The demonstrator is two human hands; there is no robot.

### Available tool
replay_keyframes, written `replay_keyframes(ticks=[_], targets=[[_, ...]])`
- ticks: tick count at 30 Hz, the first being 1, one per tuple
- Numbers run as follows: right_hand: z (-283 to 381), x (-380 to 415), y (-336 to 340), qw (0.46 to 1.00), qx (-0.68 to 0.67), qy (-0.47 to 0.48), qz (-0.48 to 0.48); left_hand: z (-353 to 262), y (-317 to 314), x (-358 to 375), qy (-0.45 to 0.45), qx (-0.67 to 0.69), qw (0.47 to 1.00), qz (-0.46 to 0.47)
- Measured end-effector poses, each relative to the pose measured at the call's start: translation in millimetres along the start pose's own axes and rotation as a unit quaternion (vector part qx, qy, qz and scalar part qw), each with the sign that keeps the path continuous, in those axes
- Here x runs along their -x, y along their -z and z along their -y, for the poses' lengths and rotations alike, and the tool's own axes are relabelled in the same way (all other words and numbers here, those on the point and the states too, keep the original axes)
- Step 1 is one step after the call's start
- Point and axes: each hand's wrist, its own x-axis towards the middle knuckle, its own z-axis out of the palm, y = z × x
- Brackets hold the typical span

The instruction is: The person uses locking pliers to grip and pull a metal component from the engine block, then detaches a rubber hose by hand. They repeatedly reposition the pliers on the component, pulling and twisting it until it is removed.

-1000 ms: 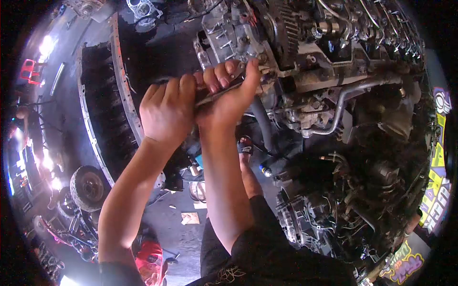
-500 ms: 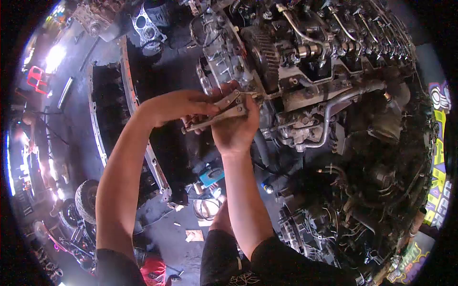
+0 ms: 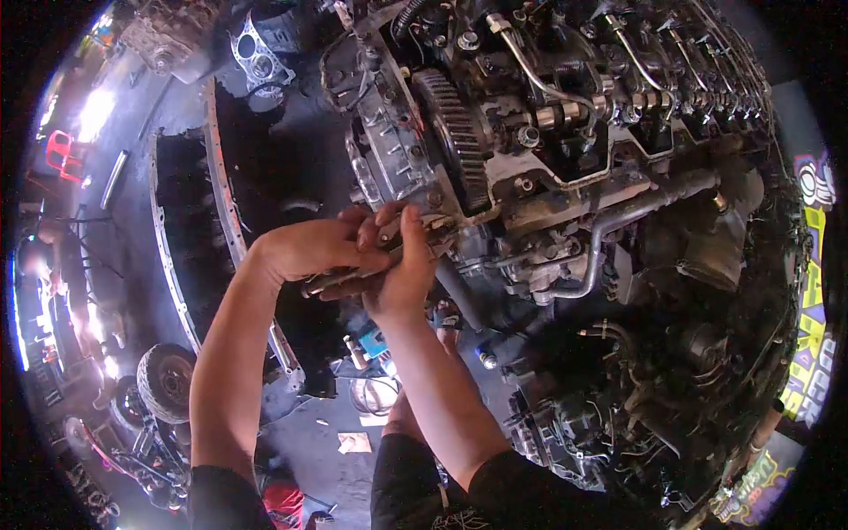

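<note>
A metal plier-like tool (image 3: 340, 277) lies across both of my hands, beside the corner of a large engine. My left hand (image 3: 331, 247) is bent over it from the left, its fingers closed on the tool. From below, my right hand (image 3: 402, 281) cradles the same tool, thumb raised along its far side. Much of the tool is hidden by my fingers. Just beyond my hands stand the engine's metal end housing (image 3: 389, 150) and a large toothed gear (image 3: 455, 137).
The open engine top (image 3: 574, 110) has metal pipes and a camshaft. A curved pipe (image 3: 601, 230) runs along its near side. Long metal rails (image 3: 168, 256) lie at the left. Below are tyres (image 3: 168, 382), a blue item (image 3: 373, 343) and another engine assembly (image 3: 565, 433).
Both hands have moved left and slightly down in the view with the tool, which is now more covered by my fingers. The engine also appears shifted left and nearer.
</note>
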Motion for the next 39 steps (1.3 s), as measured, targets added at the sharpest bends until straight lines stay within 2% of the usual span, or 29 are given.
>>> replay_keyframes(ticks=[2, 3, 6, 8, 10, 14, 16, 17, 21, 22, 23, 25, 28, 29, 32, 33, 35, 36, 39], targets=[[5.6, 2.6, -2.4, 0.999, 0.02, -0.031, -0.013, 9.2, 0.0, 1.3, 0.022, 0.03, 0.999, 0.009], [4.8, 1.1, 1.1, 0.999, 0.03, -0.038, -0.012, 2.5, -5.4, 5.1, 0.05, 0.125, 0.991, 0.011], [5.6, 2.7, 2.9, 0.998, 0.028, -0.051, -0.007, 8.6, -7.2, 4.2, 0.06, 0.083, 0.995, 0.013], [9.9, 4.7, -4.6, 0.999, 0.01, -0.046, -0.016, -4.1, -0.7, 4.4, 0.123, -0.012, 0.992, 0.036], [7.6, 6.5, -12.3, 0.998, -0.022, -0.034, -0.04, -10.2, 4.0, 2.3, 0.127, -0.071, 0.988, 0.05], [2.1, 5.0, -5.2, 0.999, -0.024, -0.027, -0.025, 12.4, -5.2, -1.3, 0.006, -0.024, 1.0, 0.012], [2.0, 4.4, -3.3, 1.0, -0.012, -0.024, -0.016, 13.6, -10.9, 2.5, 0.001, 0.004, 1.0, -0.019], [2.7, 6.1, -5.0, 0.999, -0.011, -0.025, -0.017, 9.8, -10.4, 5.4, 0.026, -0.002, 0.999, -0.026], [10.8, 12.0, -16.4, 0.998, -0.017, -0.052, -0.044, 1.5, -2.4, 5.6, 0.1, -0.001, 0.995, 0.014], [11.1, 11.2, -18.6, 0.996, -0.024, -0.066, -0.056, -1.1, 2.3, 4.1, 0.113, -0.045, 0.992, 0.034], [7.9, 7.6, -18.7, 0.997, -0.026, -0.045, -0.055, -4.0, 7.0, 0.8, 0.125, -0.088, 0.987, 0.053], [-1.6, 4.4, -12.3, 0.998, -0.027, -0.004, -0.062, -0.7, 5.5, -2.6, 0.128, -0.074, 0.987, 0.06], [2.4, 5.1, 0.4, 0.999, 0.036, -0.037, -0.019, 6.3, -11.1, 8.6, 0.083, 0.02, 0.996, -0.018], [4.5, 5.9, 0.9, 0.998, 0.036, -0.044, -0.01, 1.4, -22.2, 15.4, 0.051, 0.0, 0.997, -0.064], [13.5, 9.6, -2.4, 0.998, 0.025, -0.057, -0.001, 10.2, -24.2, 12.1, 0.036, 0.06, 0.997, -0.044], [14.8, 11.7, -7.5, 0.998, 0.013, -0.06, -0.012, 10.8, -17.2, 9.4, 0.072, 0.07, 0.995, -0.014], [11.4, 12.0, -15.4, 0.998, -0.014, -0.053, -0.026, 10.0, -7.9, 5.5, 0.075, 0.027, 0.997, 0.014], [7.8, 12.0, -16.4, 0.998, -0.026, -0.042, -0.033, 6.7, -7.2, 5.2, 0.042, -0.023, 0.999, 0.016], [6.9, 10.9, -4.7, 0.999, -0.005, -0.043, -0.027, 0.1, -14.8, 11.7, 0.04, -0.051, 0.998, -0.015]])
